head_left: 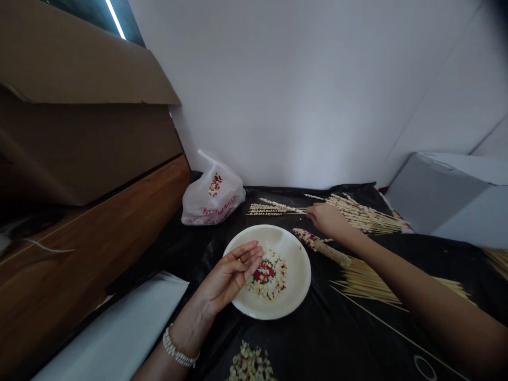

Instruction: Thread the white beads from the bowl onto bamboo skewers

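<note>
My right hand [323, 217] reaches to the back of the black sheet. Its fingers are pinched on the bare end of a skewer [280, 205] strung with pale kernels. That skewer lies at a small bunch of similar ones. Over the left side of a cream bowl [299, 270] is my left hand [234, 270], palm tilted up, fingers stretched and slightly curved, with nothing visible in it. Loose white and dark red kernels [273, 283] lie in the bowl around its printed red centre. Beside the bowl rests a partly stripped corn cob [317, 243].
Behind the bowl stands a knotted white plastic bag [214, 198]. More strung skewers [357, 211] lie back right, above bare sticks [369, 280]. Loose kernels [250, 365] form a pile in front. A cardboard box [87, 143] is at left, a white box [444, 190] at right.
</note>
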Motion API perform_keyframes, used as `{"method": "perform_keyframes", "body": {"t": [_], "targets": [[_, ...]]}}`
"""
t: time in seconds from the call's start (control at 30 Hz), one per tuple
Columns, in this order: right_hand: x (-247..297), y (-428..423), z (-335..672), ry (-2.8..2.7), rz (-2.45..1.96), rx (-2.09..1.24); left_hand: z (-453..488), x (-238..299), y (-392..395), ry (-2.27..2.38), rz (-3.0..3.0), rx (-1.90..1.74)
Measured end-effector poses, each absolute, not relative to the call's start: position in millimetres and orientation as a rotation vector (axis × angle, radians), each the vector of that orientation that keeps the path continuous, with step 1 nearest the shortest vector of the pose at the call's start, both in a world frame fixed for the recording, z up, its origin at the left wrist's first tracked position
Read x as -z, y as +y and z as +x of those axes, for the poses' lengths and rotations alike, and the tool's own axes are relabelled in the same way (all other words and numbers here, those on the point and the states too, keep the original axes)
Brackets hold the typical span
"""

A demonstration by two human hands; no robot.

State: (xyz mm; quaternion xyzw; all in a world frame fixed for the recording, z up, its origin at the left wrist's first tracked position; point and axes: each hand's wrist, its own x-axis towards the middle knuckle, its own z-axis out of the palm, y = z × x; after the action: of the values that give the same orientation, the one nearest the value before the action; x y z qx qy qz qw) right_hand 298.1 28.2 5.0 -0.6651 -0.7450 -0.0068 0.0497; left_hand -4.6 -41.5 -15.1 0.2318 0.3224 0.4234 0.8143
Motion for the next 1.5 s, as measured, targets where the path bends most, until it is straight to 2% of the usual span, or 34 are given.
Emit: {"method": "perform_keyframes", "body": {"t": [0.27, 0.57, 0.97, 1.3, 1.5], "targets": [[28.1, 96.9, 266.8, -2.465, -2.090, 0.081, -4.6, 9.8, -40.9, 0.724, 0.488, -0.866], [27.0, 104.8, 265.7, -2.445, -2.084, 0.119, -8.0, 6.8, -40.2, 0.744, 0.439, -0.867], [-5.2, -20.3, 322.0, -2.073, -1.909, 0.094, -4.5, 8.5, -40.9, 0.700, 0.429, -0.867], [13.4, -139.6, 285.2, -1.929, -1.677, -0.116, -5.9, -4.3, -45.2, 0.683, 0.470, -0.930], [38.4, -195.1, 307.7, -1.793, -1.894, -0.002, -3.3, -1.4, -41.2, 0.674, 0.469, -0.879]]}}
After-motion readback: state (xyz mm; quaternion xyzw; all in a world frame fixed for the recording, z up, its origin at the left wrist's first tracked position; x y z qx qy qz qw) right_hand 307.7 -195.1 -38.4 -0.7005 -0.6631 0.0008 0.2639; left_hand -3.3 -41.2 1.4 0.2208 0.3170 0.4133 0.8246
